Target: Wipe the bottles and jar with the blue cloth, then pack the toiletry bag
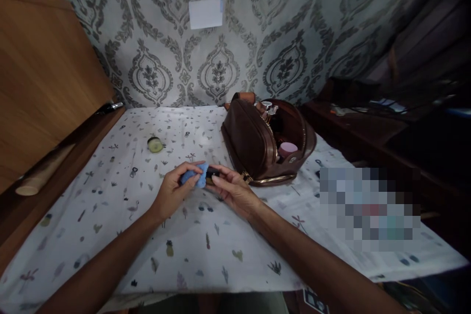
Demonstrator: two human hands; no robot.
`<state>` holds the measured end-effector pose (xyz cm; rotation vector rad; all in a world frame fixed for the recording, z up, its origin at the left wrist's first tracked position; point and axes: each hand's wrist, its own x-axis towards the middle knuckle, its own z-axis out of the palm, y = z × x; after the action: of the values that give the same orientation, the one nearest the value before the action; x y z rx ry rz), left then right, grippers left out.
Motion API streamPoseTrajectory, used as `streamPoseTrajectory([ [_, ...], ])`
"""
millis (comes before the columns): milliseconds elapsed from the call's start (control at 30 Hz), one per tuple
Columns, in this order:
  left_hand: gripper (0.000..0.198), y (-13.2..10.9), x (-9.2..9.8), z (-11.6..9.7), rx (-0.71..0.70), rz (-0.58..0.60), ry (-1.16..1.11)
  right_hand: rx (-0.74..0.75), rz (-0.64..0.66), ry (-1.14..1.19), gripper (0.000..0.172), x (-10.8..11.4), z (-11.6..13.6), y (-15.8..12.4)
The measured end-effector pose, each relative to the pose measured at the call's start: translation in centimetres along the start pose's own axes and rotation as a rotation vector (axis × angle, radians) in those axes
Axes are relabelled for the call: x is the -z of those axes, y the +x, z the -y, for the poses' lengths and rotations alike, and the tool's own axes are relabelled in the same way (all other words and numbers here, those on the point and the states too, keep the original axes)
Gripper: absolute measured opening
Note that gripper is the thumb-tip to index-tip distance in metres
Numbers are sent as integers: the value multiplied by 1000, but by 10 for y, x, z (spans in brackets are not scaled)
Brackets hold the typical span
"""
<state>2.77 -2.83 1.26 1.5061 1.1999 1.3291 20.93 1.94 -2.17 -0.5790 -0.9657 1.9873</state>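
My left hand (pixel 175 189) is closed around a small blue cloth (pixel 195 176), pressed against a small dark object (pixel 212 173). My right hand (pixel 232 188) pinches that dark object from the right side; what it is stays too small to name. Both hands hover just above the patterned white sheet (pixel 154 245), in front of an open brown leather toiletry bag (pixel 253 144). Inside the bag I see a pink-lidded jar (pixel 287 149) and bottle tops (pixel 266 107).
A small round greenish jar (pixel 155 144) lies on the sheet at the left. A wooden board (pixel 44 78) leans at the far left above a pale wooden stick (pixel 42 171). Dark furniture (pixel 386 127) stands to the right. A blurred patch (pixel 370 208) covers part of the sheet.
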Motion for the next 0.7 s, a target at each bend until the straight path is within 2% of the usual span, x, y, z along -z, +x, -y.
streamPoseTrajectory([
  [133,18,2,1,1,60,-73,21,16,30,-39,45,-1,0,0],
  [200,24,3,1,0,89,-72,-5,34,32,-63,45,-2,1,-1],
  [333,36,0,-2,-1,167,32,-130,70,18,-121,48,-2,2,-1],
  [500,39,-3,-4,2,227,133,-322,173,1,-356,54,2,3,-1],
  [600,38,-1,-3,0,225,99,-328,233,17,-488,57,3,0,-2],
  [700,37,2,-2,-3,209,13,-269,279,38,-533,61,3,-5,-3],
])
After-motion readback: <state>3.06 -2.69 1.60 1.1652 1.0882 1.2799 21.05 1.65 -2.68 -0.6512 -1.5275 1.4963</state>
